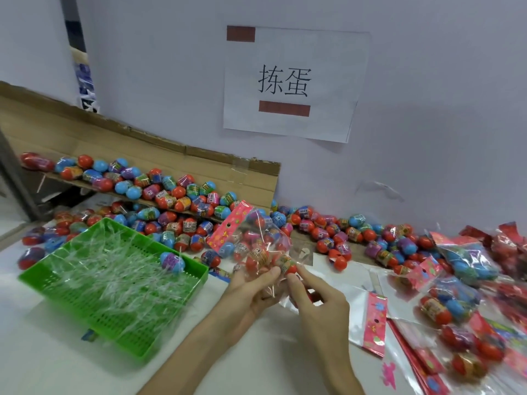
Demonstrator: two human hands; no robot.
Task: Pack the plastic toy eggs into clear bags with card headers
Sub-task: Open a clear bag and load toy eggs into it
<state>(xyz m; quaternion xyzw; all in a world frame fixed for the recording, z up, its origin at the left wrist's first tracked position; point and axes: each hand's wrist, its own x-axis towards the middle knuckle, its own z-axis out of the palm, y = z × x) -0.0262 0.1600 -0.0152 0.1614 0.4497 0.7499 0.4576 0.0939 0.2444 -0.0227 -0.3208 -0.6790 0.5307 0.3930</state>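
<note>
- Left hand [251, 283] and right hand [319, 295] both pinch the clear bag [256, 238], dead centre, a few eggs inside.
- Filled bags [459, 260] heaped at 3 to 4 o'clock: part done.
- Loose eggs [176, 195] piled from 9 to 2 o'clock: plenty left, I judge.

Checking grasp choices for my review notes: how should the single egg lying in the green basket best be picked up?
Pinch the blue-and-purple egg across its banded middle, coming from above. It lies on its side on clear strips, close against the right rim of the green basket, so a sideways approach looks blocked there.
</note>
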